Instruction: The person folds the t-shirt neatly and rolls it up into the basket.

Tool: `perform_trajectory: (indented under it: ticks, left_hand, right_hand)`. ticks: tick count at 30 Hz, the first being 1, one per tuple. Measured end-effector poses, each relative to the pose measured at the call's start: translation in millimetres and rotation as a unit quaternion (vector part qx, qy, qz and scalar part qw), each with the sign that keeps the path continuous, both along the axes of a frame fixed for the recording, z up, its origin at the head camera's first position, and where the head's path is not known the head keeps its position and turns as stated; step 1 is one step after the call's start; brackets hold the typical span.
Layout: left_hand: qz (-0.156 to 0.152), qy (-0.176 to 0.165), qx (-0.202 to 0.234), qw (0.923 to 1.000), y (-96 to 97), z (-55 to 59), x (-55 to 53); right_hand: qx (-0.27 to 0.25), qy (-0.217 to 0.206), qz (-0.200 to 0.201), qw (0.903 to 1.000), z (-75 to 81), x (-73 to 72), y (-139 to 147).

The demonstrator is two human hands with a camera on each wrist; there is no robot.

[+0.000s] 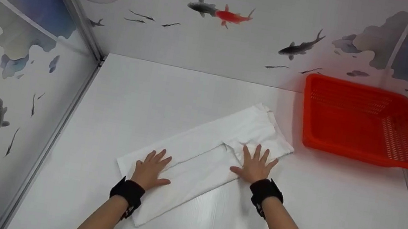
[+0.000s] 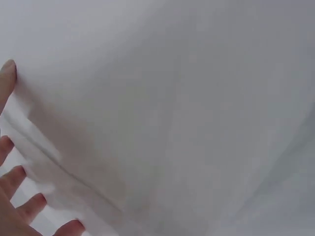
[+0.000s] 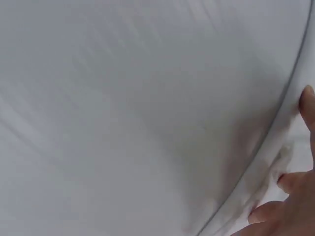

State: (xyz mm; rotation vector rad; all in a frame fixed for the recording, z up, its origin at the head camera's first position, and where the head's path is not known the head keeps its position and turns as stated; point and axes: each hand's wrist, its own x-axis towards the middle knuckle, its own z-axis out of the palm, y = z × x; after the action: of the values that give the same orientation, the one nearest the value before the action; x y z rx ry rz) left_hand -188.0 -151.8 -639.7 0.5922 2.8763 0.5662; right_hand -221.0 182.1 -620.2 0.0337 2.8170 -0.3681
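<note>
A white cloth (image 1: pixel 200 163), folded into a long strip with overlapping layers, lies slantwise across the white table. My left hand (image 1: pixel 151 170) rests flat with spread fingers on its lower left part. Toward the upper right end, my right hand (image 1: pixel 256 167) lies on the cloth near its lower edge, fingers spread too. In the left wrist view, the left fingertips (image 2: pixel 37 202) touch the fabric beside a fold line. The right wrist view has the right thumb (image 3: pixel 308 105) on the cloth just inside its edge. Neither hand grips anything.
A red plastic basket (image 1: pixel 357 115) with perforated sides stands at the back right of the table (image 1: pixel 335 219). White walls painted with fish and blue-grey shapes enclose the table at the back, left and right. Black bands (image 1: pixel 265 192) circle both wrists.
</note>
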Motion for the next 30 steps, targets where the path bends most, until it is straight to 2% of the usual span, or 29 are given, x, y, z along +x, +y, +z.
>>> perform_trajectory:
  ticks: [3,6,10,12,14,17,19,22,24,26,30]
  left_hand:
    - [0.006,0.007,-0.013,0.9999,16.1,1.1,7.4]
    - [-0.003,0.006,-0.029,0.9996,32.7,5.8,15.5]
    - [-0.050,-0.001,-0.045,0.9977,49.1,15.8,21.1]
    - [-0.076,-0.018,-0.039,0.9962,53.7,21.2,17.9]
    - [-0.093,-0.029,-0.034,0.9946,55.3,25.4,9.3]
    - [-0.103,-0.036,-0.047,0.9929,54.9,27.7,-8.3]
    - [-0.111,-0.035,-0.070,0.9907,53.6,27.0,-20.0]
    - [-0.126,-0.054,-0.094,0.9861,51.7,23.9,-31.6]
    - [-0.133,-0.063,-0.100,0.9841,51.8,20.8,-33.9]
    - [-0.134,-0.065,-0.102,0.9835,53.7,18.6,-31.5]
    - [-0.118,-0.035,-0.104,0.9870,66.3,15.5,-15.6]
  right_hand:
    - [0.042,-0.018,-0.007,0.9989,8.3,-14.1,4.3]
    - [0.075,-0.035,-0.026,0.9962,11.9,-22.3,8.1]
    - [0.109,-0.034,-0.051,0.9921,12.0,-26.8,16.0]
    - [0.114,-0.004,-0.055,0.9919,11.0,-26.0,19.2]
    - [0.094,0.049,-0.057,0.9927,8.7,-22.3,18.1]
    - [0.007,0.113,-0.044,0.9926,3.1,-8.5,7.8]
    - [-0.067,0.113,-0.028,0.9909,-1.5,3.4,-3.5]
    - [-0.138,0.064,-0.009,0.9882,-7.8,19.0,-18.5]
    - [-0.153,0.037,-0.002,0.9875,-10.1,24.3,-22.7]
    - [-0.149,0.024,0.011,0.9885,-11.2,25.1,-20.5]
    - [-0.128,0.003,0.049,0.9906,-6.9,17.7,-2.6]
